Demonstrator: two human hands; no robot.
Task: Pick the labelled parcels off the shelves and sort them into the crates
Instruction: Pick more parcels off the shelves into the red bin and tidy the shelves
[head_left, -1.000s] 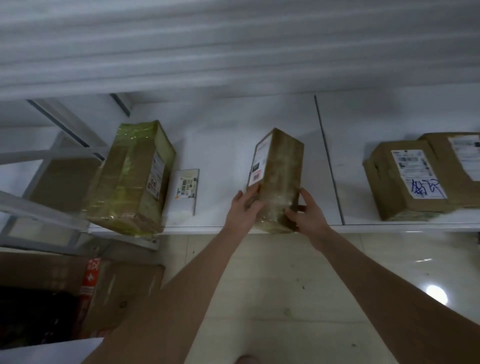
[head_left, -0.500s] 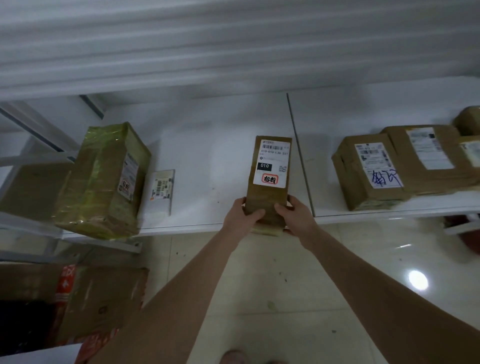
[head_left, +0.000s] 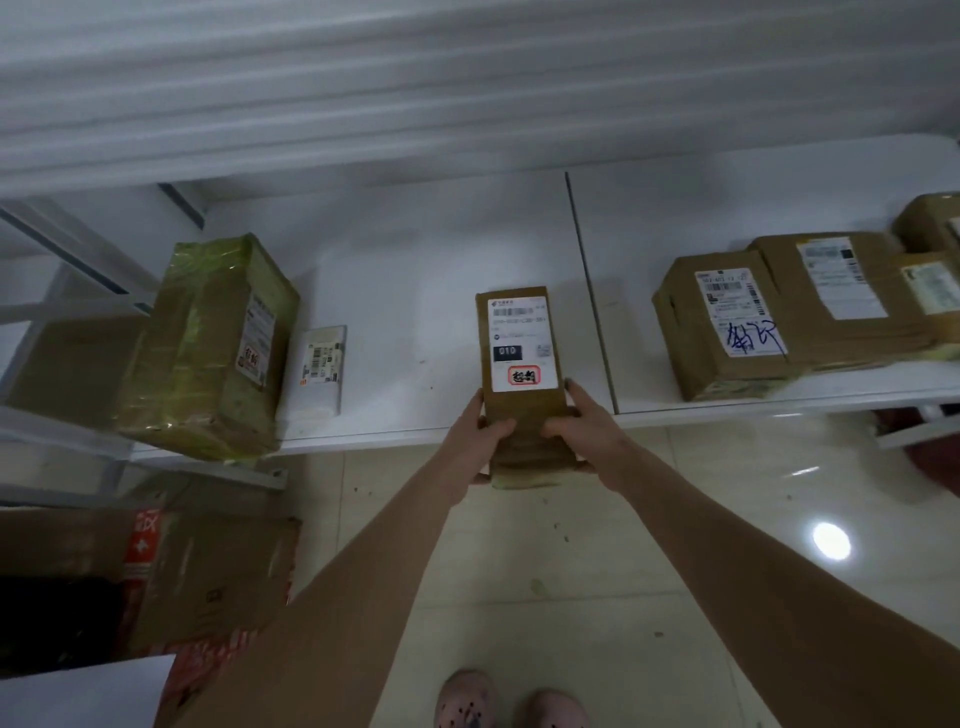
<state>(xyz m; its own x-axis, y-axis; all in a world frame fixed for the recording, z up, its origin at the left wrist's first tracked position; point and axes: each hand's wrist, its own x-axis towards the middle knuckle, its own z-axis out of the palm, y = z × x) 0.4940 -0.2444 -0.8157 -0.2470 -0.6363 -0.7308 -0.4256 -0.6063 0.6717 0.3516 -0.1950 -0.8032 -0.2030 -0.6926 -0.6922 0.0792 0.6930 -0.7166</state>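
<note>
White shelf (head_left: 405, 270) behind, parcel (head_left: 522, 374) btwn 2 hands (head_left: 537, 441), label up

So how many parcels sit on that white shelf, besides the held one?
6. Left: large taped box, small white box. Right of the seam: blue-scrawled box, flat box behind it, near box and far box at the edge. More may be hidden.

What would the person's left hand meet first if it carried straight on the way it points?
The left hand, gripping the parcel, would probably reach the white shelf board; depth is unclear.
</note>
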